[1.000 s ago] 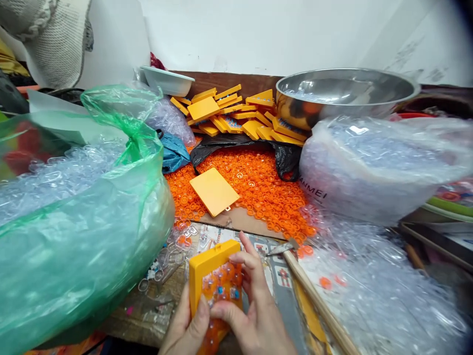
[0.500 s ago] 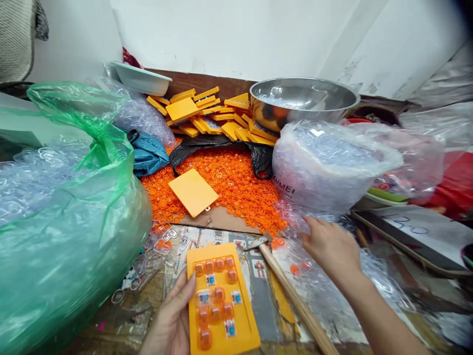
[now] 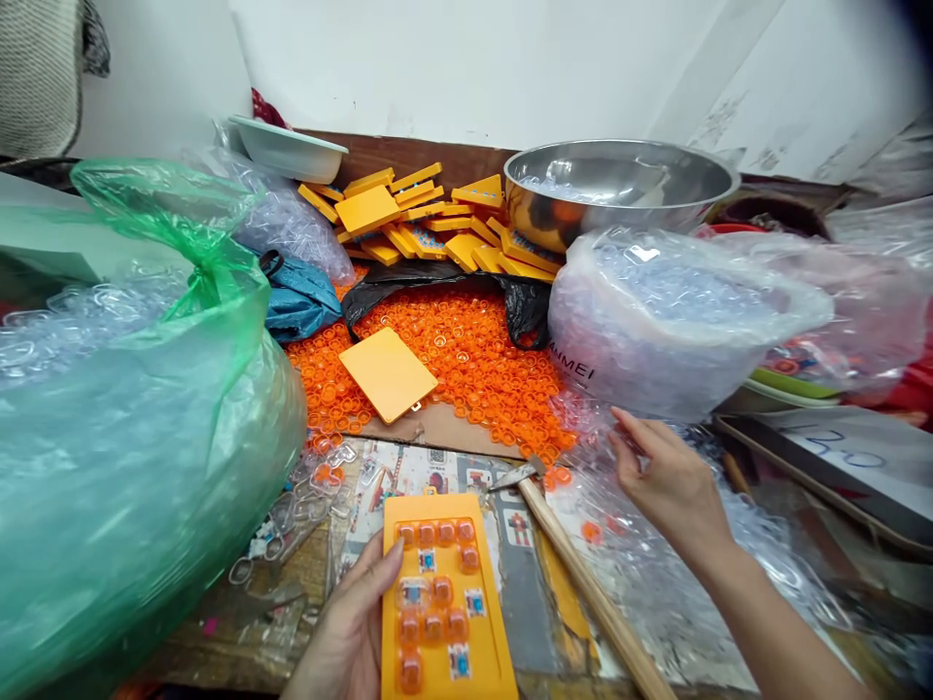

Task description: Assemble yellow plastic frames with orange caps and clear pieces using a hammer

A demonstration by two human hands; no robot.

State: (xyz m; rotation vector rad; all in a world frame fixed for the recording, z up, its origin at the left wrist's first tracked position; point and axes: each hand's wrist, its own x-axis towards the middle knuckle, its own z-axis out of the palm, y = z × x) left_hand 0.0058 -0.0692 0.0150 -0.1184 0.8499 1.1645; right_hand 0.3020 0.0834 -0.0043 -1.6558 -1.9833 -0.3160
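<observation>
My left hand holds a yellow board at the bottom centre, thumb on its left edge. Several orange translucent caps stand on the board, with small blue-and-white pieces between them and one clear cap at the left. My right hand hovers over the loose clear pieces on the right, thumb and forefinger near each other; whether something small is between them cannot be made out. Another yellow board lies face down on a heap of orange caps.
A hammer lies right of the held board. A big green bag fills the left. At the right stand a white bag of clear pieces and a steel bowl. Yellow boards are piled behind; a phone-like dark slab lies far right.
The view has shifted slightly, so the surroundings sit a little differently. My right hand's fingers have drawn closer together. The board is still in my left hand.
</observation>
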